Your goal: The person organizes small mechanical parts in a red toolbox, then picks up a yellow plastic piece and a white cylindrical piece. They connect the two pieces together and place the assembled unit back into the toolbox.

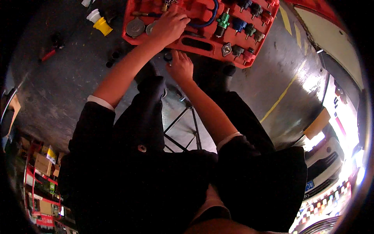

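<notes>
A red moulded case (186, 46) lies spread out on the floor before me. My left hand (171, 28) reaches over its left half, fingers bent downward and closed; whatever they grip is hidden beneath them. A brass fitting (168, 6) and a dark blue hose (215, 11) sit close by. Partly behind that wrist is a round metal cap (151, 28), with a larger round metal cap (135, 27) to its left. Just off the case's near edge, my right hand (181, 67) has its thumb and fingers around a small black round cap (167, 57).
On the case's right side sit several coloured adapters, among them a green one (223, 22). A yellow-and-white cup-shaped item (102, 25) and a red-handled tool (49, 54) lie on the floor to the left. Shelves (43, 177) stand lower left; a vehicle (325, 160) is at right.
</notes>
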A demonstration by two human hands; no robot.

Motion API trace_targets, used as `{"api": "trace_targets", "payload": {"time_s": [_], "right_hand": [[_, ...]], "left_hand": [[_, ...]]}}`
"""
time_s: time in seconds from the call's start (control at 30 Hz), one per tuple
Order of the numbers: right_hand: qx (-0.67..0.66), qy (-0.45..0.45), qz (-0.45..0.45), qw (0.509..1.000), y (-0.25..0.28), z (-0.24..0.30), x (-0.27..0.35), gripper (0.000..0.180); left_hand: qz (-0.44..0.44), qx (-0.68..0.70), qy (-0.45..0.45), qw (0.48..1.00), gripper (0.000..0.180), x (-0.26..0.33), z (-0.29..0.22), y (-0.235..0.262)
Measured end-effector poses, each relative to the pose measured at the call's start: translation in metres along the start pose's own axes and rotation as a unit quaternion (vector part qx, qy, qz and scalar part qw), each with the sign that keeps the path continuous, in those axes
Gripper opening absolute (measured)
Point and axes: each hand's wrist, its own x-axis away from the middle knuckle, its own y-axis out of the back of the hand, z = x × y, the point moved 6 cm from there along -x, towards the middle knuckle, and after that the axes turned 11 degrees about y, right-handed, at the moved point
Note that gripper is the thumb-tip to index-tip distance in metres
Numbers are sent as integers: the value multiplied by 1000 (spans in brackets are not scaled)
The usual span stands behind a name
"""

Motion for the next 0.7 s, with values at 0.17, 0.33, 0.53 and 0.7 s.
{"api": "trace_targets", "payload": {"time_s": [0.17,0.33,0.53,0.7], "right_hand": [[-119,-88,-23,989,35,1,7,50],[-151,-152,-162,963,91,-40,-3,44],[-106,-155,-125,974,113,-74,-53,49],[-79,-160,-93,980,90,-98,-70,43]], "left_hand": [[47,1,-39,998,22,-10,-3,-23],[116,-21,-21,993,28,-17,-7,-29],[113,-44,-29,992,32,-18,-9,-26],[92,-5,-26,995,41,-19,-9,-23]]}}
